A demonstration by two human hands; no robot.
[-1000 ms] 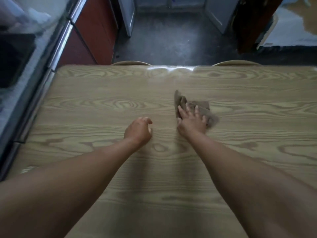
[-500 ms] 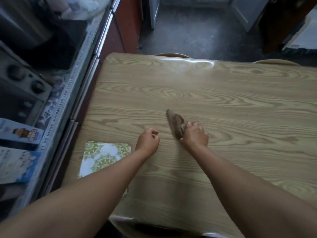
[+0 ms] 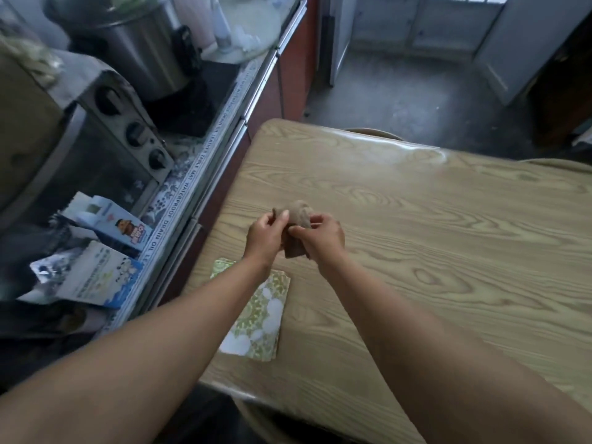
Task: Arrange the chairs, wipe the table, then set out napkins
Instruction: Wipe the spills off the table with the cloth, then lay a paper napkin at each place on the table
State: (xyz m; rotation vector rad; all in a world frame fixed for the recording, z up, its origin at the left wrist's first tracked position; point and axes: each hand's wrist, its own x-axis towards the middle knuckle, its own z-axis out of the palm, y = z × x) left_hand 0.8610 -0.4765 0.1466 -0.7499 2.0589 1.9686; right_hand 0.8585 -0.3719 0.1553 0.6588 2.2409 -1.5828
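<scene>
Table (image 3: 432, 238): light wood-grain top, glossy, rounded corners, fills right and centre of frame. Glare streak along far edge, upper centre. Stack of napkins (image 3: 259, 318), green-and-white floral print, lies flat on top near left edge, lower centre-left of frame, partly hidden under forearm. Rest of visible top bare. Left edge runs just beside counter.

Two hands (image 3: 266, 238), one cloth (image 3: 299, 216), one napkin stack (image 3: 259, 315), one table (image 3: 448, 251).

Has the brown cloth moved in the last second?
Yes. The cloth left the table surface; both hands, left and right, hold it bunched above the wood.
</scene>
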